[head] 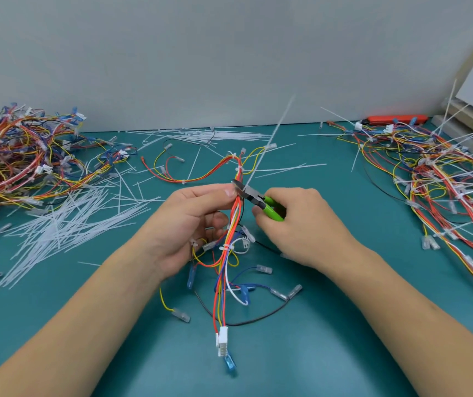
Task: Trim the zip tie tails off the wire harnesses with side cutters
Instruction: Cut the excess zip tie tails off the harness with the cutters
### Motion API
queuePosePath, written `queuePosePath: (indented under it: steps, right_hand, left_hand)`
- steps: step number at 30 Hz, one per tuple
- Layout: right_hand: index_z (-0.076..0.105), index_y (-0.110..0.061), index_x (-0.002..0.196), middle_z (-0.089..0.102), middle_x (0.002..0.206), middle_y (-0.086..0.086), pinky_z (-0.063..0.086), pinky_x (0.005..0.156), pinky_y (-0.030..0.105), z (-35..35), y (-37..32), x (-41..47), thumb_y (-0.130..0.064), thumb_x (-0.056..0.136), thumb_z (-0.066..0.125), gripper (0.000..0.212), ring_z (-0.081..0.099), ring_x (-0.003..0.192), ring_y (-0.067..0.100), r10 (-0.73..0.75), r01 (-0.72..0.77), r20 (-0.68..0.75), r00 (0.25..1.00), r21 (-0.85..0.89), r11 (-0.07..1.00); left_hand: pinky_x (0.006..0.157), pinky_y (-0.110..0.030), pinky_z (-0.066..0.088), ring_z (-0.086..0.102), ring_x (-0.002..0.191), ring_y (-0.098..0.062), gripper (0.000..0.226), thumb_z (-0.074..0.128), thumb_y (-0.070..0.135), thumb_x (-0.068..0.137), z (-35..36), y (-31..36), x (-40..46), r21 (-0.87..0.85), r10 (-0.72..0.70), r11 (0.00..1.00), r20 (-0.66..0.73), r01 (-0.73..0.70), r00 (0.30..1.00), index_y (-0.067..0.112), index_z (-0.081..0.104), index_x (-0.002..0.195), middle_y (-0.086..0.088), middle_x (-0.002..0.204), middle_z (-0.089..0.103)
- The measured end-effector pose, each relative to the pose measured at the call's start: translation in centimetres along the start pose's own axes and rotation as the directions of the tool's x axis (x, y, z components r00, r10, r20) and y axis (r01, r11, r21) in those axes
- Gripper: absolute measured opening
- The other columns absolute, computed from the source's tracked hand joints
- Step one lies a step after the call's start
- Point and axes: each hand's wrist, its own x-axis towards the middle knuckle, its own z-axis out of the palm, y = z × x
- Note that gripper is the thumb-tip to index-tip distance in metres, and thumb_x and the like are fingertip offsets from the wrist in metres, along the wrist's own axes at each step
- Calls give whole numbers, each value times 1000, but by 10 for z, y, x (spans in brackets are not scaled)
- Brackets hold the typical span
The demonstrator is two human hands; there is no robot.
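white connector (222,340) dangling nearest | l hand (192,222) pinching floppy harness (236,207) just below tie | r hand (301,224) gripping side cutters (253,197), biting stiff tail (269,140) at its base, mid-table

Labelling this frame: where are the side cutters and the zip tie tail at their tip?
side cutters (271,209), head view, green handle.
zip tie tail (275,133), head view, mid-length of the strip.
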Motion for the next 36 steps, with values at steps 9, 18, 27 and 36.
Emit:
queuePosePath:
  steps: [9,18,27,36]
  right_hand:
    - [51,-38,65,45,51,-1,30,49,33,0,-3,1,-50,92,63,32,46,56,24,3,-5,-36,999,-37,999]
    - [57,-28,82,55,67,-10,48,73,41,3,-3,1,-40,94,64,18,53,73,16,-51,51,0,999,7,999]
    - [60,-33,88,58,69,-9,52,71,40,-1,1,0,-31,93,64,6,55,73,20,-77,77,13,997,18,997]
    - [71,-35,92,56,60,-6,50,57,38,-3,2,5,-39,95,62,10,53,60,22,-7,8,55,998,-10,1000]
  left_hand:
    - [49,-20,51,60,56,-10,31,72,26,83,-2,-2,3,-7,5,1000,-38,-6,999,7,76,108,1,78,71]
    - [37,-12,38,56,52,-4,30,72,27,81,-2,-1,0,29,-5,1000,-42,6,999,10,77,105,5,78,73]
    - [47,-17,45,49,54,-6,26,72,26,81,-2,-1,1,24,-24,999,-19,25,1000,12,81,102,2,88,75]
    - [41,-18,43,48,46,-7,16,69,25,81,1,2,-1,-13,-41,999,-8,41,999,13,80,84,2,73,69]
